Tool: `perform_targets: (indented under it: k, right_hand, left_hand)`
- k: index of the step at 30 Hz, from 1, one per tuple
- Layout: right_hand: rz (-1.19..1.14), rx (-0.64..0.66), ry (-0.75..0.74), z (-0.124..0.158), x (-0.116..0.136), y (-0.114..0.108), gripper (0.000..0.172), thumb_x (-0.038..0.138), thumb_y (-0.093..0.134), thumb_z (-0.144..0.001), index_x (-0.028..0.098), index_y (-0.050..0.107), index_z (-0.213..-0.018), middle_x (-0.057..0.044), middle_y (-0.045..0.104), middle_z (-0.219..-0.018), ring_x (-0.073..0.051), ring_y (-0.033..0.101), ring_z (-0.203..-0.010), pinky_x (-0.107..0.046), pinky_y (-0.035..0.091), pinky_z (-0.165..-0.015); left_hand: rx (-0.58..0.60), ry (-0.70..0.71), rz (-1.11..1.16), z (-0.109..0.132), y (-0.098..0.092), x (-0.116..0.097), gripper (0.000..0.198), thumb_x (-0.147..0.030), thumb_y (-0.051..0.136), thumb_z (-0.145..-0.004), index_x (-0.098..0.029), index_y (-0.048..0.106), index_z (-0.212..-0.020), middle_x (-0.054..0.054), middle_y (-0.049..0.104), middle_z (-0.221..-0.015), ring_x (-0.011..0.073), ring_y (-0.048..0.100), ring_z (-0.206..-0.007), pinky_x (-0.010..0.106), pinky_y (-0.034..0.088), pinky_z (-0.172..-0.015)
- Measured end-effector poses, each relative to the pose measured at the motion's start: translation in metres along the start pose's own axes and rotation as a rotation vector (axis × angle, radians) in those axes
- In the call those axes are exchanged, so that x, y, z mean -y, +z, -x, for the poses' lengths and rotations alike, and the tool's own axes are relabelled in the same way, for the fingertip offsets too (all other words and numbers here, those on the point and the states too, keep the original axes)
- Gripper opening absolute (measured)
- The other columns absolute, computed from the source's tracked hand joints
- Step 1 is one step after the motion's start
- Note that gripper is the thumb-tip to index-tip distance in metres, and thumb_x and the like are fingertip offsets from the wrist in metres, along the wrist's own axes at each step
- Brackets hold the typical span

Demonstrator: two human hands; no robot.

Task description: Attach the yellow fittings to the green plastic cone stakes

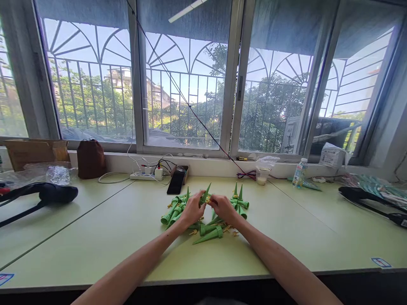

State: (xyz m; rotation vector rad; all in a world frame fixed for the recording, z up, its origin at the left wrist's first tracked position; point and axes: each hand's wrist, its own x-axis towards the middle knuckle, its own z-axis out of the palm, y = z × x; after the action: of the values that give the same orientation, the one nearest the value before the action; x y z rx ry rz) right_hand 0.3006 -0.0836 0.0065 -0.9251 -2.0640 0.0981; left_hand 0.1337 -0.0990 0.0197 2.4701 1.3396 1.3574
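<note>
My left hand (191,209) is closed on a green plastic cone spike (206,193) that points up and away. My right hand (223,207) is closed beside it, pinching a small yellow part (209,199) against the spike's wide end. Both hands hover just over a pile of green cone spikes (174,209) on the pale green table (286,228). More spikes (239,199) stand and lie to the right of my hands. One long spike (208,235) lies nearest to me. Small yellow parts (229,229) are scattered among them.
A black phone (176,182) leans behind the pile, next to a power strip (144,175) with cables. A brown pouch (90,159) and cardboard box (34,151) sit back left, a water bottle (299,173) and plastic cup (262,176) back right. Black tools (47,194) lie at both sides.
</note>
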Motion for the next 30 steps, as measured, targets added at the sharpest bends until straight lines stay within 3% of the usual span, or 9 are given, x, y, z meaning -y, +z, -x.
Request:
perform_targets:
  k: [11,22,30]
  right_hand:
    - [0.048,-0.008,0.025,0.0002,0.0005,0.0003,0.018,0.021,0.052,-0.089,0.018,0.056,-0.073,0.000,0.059,-0.066,-0.012,0.048,-0.060,-0.021,0.029,-0.058]
    - [0.100,-0.017,0.032,0.0006,-0.0016,0.0018,0.021,0.020,0.047,-0.091,0.018,0.053,-0.071,-0.001,0.060,-0.066,-0.012,0.046,-0.059,-0.022,0.027,-0.057]
    - [0.143,0.000,0.043,0.0000,-0.0008,0.0011,0.023,0.021,0.045,-0.092,0.018,0.054,-0.071,-0.001,0.059,-0.064,-0.011,0.044,-0.056,-0.022,0.025,-0.056]
  left_hand:
    - [0.018,-0.008,0.066,0.0005,0.0015,0.0002,0.040,-0.018,0.055,-0.075,-0.020,0.054,-0.115,0.002,0.063,-0.087,0.0114,0.053,-0.057,0.024,0.045,-0.060]
    - [0.027,-0.020,0.104,0.0004,0.0037,-0.0005,0.042,-0.018,0.056,-0.073,-0.019,0.054,-0.114,-0.002,0.060,-0.074,0.0110,0.052,-0.054,0.022,0.042,-0.056]
    - [0.035,-0.038,0.121,0.0006,0.0044,-0.0006,0.044,-0.017,0.055,-0.073,-0.019,0.053,-0.117,0.001,0.064,-0.084,0.0102,0.052,-0.054,0.022,0.041,-0.055]
